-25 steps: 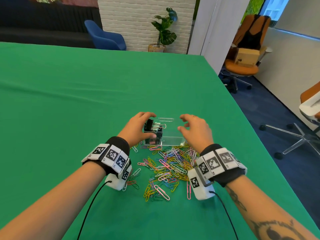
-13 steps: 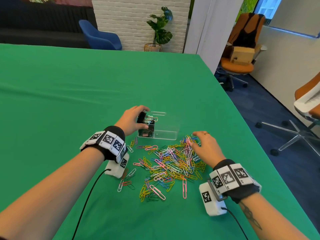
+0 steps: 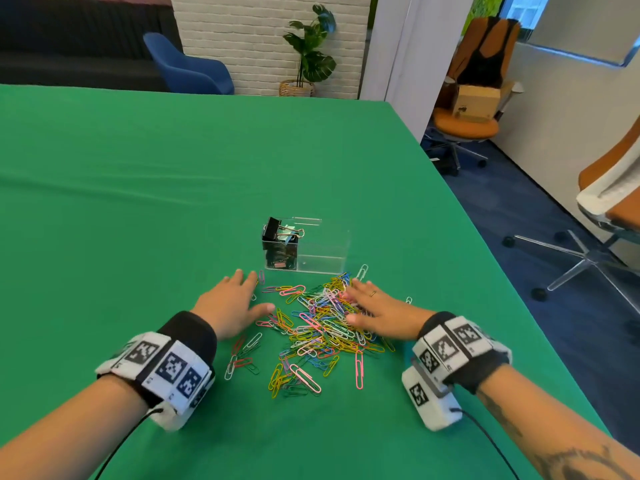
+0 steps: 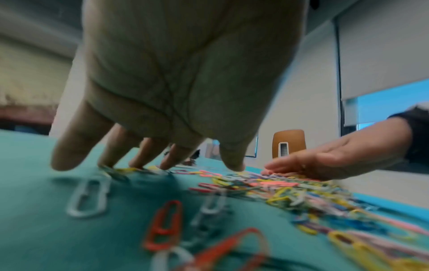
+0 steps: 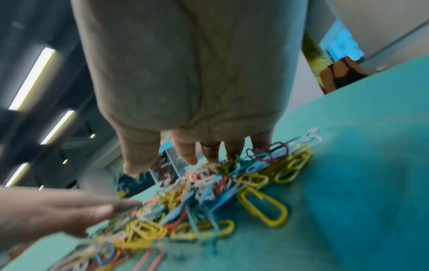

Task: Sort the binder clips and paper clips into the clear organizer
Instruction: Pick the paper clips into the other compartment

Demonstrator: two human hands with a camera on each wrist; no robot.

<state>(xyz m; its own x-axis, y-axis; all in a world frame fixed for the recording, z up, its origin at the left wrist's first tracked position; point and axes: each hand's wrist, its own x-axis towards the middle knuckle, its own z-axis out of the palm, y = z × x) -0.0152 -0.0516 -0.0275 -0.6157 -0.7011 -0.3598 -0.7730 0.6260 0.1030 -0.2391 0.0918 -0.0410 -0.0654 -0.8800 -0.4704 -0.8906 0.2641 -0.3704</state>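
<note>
Just in front of the clear organizer (image 3: pixel 313 245), whose left compartment is packed with binder clips (image 3: pixel 281 233), the left hand (image 3: pixel 230 306) and right hand (image 3: pixel 379 315) lie spread flat flanking the paper clip pile (image 3: pixel 322 327), seemingly to rake it together.

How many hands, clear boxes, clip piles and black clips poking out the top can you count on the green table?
hands: 2, the left hand and the right hand
clear organizer: 1
pile of paper clips: 1, too many clips to count singly
black binder clip poking out on top: 1
Total: 5
</note>
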